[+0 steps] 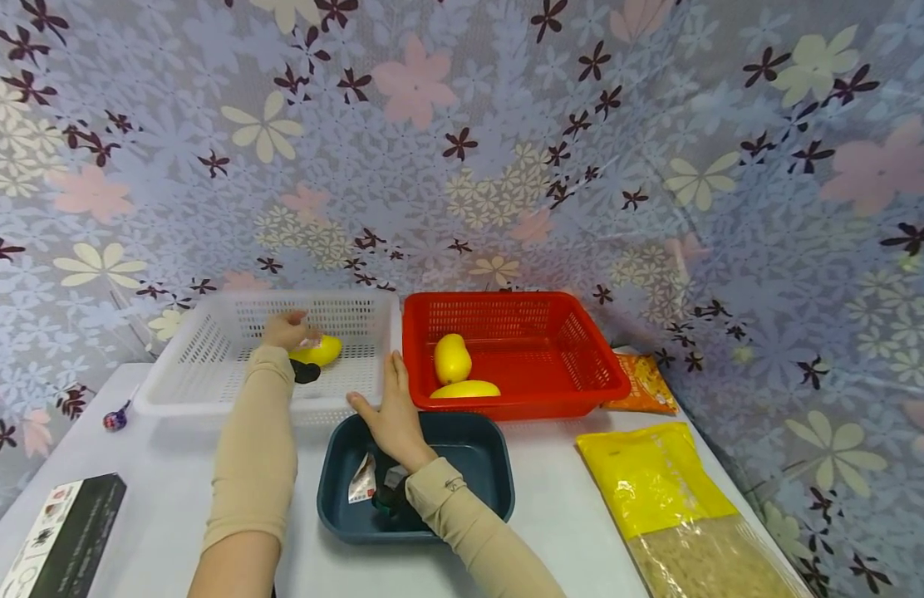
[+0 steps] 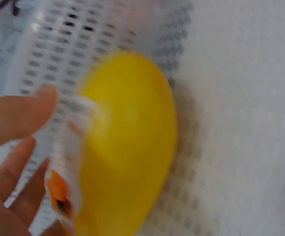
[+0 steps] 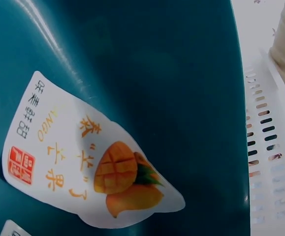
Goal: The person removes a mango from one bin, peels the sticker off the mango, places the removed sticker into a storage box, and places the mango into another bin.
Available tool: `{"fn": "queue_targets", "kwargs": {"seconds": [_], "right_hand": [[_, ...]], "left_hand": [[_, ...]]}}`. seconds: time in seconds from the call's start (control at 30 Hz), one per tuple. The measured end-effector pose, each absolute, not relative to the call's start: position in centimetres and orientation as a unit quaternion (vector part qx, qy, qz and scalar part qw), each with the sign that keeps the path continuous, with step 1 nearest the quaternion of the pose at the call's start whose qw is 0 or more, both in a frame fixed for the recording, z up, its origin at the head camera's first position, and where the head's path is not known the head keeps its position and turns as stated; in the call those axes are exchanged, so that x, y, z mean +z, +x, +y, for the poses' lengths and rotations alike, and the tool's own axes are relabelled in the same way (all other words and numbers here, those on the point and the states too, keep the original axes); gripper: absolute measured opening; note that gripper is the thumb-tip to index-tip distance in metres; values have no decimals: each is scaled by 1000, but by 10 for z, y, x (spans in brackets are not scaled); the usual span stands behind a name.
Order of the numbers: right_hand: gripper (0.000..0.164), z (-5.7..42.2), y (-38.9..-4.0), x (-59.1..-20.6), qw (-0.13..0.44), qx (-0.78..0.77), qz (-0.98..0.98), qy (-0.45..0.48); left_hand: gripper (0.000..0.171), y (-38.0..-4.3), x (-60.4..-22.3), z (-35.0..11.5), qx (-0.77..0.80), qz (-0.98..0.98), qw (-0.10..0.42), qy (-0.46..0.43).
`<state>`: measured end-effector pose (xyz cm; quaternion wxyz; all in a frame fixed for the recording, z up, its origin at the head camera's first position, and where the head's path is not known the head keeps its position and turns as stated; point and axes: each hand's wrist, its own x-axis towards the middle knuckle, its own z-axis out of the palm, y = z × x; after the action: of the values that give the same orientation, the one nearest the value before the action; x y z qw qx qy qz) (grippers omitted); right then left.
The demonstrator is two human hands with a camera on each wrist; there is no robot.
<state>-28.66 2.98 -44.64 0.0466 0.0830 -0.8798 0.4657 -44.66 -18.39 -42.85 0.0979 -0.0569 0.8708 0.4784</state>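
A yellow mango lies in the white basket, with a mango-printed label against its side. My left hand is inside that basket beside the mango. In the left wrist view the thumb and fingers of the left hand stand apart next to the label, blurred. My right hand rests with spread fingers near the rims of the white and red baskets, its palm above a dark blue tub. Another mango label lies in this tub.
The red basket holds an upright mango and another yellow fruit. To the right lie an orange snack packet and a yellow bag. At left are a lollipop and a black-and-white box.
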Motion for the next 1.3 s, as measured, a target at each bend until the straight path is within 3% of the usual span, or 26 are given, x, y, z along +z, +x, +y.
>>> {"fn": "queue_targets", "kwargs": {"seconds": [0.13,0.37,0.5,0.8,1.3], "right_hand": [[84,29,-285,-446,53,462,-881,83],[85,30,-287,-447,60,450,-887,88],[85,30,-287,-448,49,459,-883,81],[83,29,-290,-449,56,449,-888,82],[84,30,-288,-446,51,460,-882,90]], "left_hand": [[76,-447,-437,-186,451,880,146,-40],[66,-449,-438,-173,416,881,225,19],[72,-449,-437,-163,382,888,253,34],[81,-437,-416,-157,308,917,240,81],[71,-412,-378,-163,468,856,190,112]]}}
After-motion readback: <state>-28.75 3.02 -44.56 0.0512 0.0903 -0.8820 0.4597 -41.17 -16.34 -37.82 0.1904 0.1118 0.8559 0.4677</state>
